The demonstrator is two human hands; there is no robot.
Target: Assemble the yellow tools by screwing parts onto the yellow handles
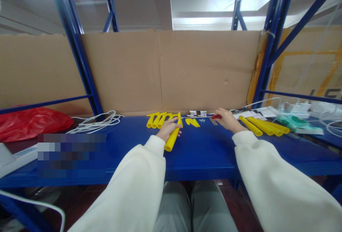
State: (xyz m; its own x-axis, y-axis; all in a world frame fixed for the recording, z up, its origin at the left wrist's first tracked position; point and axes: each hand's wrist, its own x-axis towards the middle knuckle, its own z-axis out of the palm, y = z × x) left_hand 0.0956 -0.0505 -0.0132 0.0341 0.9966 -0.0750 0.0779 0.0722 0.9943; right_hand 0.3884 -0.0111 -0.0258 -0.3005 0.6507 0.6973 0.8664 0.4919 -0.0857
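Observation:
My left hand [168, 128] is closed around a yellow tube [172, 140] that tilts up and away from me, with a yellow piece at its far end. From the right, my right hand [226, 118] grips the red handle of a screwdriver [217, 117]. Its thin shaft reaches left, and the tip is at the far end of the tube; whether it touches a screw is too small to tell. Between the hands lie loose flat yellow pieces [192, 122] and a small pile of screws [202, 120].
Several yellow tubes with crosspieces [157, 120] lie left of my left hand. More plain yellow tubes [263, 126] rest at the right. White cables [100, 123] and a red bag [32, 122] are on the left. A cardboard panel [171, 71] stands behind the blue table [203, 153].

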